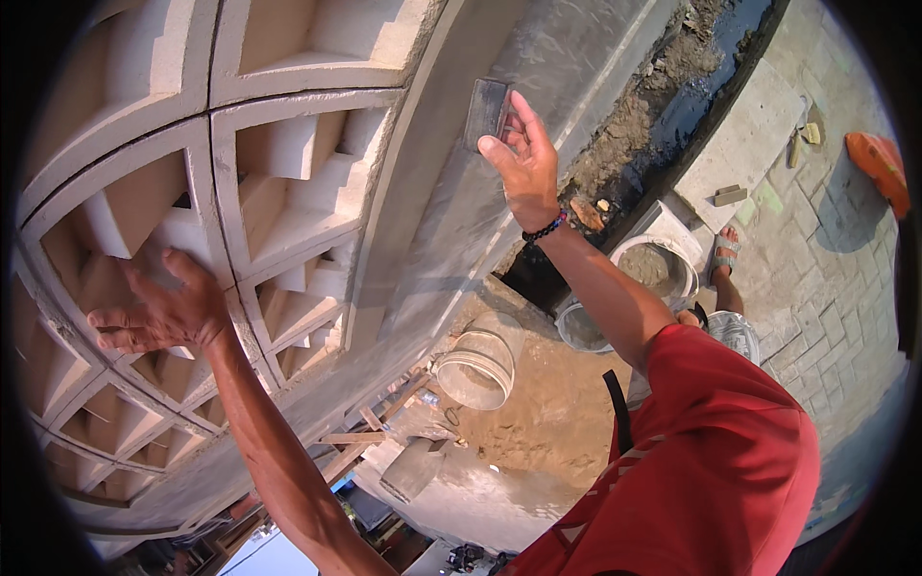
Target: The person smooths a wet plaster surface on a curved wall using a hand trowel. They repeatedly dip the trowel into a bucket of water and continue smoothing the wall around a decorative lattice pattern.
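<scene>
My right hand [526,158] holds a dark grey rectangular block [487,113] by its edge, thumb on the near side. It could be a smoothing pad or float; its exact kind does not show. The block is at the smooth grey plastered wall face [499,182]; whether it touches cannot be told. Over on the left, my left hand [173,305] has its fingers spread against the pale openwork wall blocks [223,192], holding nothing. These blocks have deep recesses with stepped inner pieces.
Below the wall runs an open ditch [687,106] with dark water and rubble. Buckets, one pale [475,370] and one with grey mix [658,267], stand by a sand heap [547,413]. A sandalled foot [726,252] is on the paving [816,317]; an orange object [876,173] is beyond.
</scene>
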A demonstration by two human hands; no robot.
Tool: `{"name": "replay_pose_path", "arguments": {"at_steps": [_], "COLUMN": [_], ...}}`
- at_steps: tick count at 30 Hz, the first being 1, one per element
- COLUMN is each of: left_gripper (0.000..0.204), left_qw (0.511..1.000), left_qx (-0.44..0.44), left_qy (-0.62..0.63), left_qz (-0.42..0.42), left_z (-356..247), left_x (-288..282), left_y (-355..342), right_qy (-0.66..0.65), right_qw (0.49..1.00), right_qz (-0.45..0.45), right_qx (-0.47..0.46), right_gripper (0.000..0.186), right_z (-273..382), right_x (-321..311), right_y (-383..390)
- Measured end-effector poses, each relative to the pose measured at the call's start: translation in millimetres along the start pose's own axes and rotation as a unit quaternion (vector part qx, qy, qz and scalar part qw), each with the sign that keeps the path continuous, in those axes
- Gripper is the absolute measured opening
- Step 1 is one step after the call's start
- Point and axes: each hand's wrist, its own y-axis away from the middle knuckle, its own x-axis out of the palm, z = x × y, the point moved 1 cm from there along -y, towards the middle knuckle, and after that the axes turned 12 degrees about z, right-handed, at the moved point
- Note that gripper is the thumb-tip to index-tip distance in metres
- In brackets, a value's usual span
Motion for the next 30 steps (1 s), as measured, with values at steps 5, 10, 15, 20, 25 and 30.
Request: {"name": "replay_pose_path", "arguments": {"at_steps": [5, 10, 15, 20, 25, 30], "left_gripper": [0.055, 0.051, 0.050, 0.050, 0.051, 0.050], "left_qw": [1.000, 1.000, 1.000, 0.999, 0.999, 0.999], "left_qx": [0.001, -0.021, 0.007, 0.010, 0.025, 0.012], "left_qy": [0.002, 0.011, 0.012, 0.011, -0.012, -0.038], "left_qz": [-0.004, 0.012, -0.022, -0.028, -0.030, -0.009], "left_z": [0, 3, 2, 3, 9, 19], "left_x": [2, 4, 3, 11, 7, 14], "left_y": [1, 5, 1, 1, -1, 5], "right_qy": [0.225, 0.314, 0.342, 0.406, 0.362, 0.228], "right_qw": [0.971, 0.949, 0.934, 0.909, 0.930, 0.971], "right_qz": [-0.072, -0.025, -0.098, -0.090, -0.001, -0.043], "right_qx": [0.031, 0.013, -0.004, 0.009, 0.058, 0.062], "right_gripper": [0.075, 0.075, 0.072, 0.072, 0.069, 0.063], "right_z": [-15, -37, 3, -10, -40, -5], "right_x": [37, 40, 2, 20, 40, -8], "right_y": [-1, 46, -6, -10, 54, 14]}}
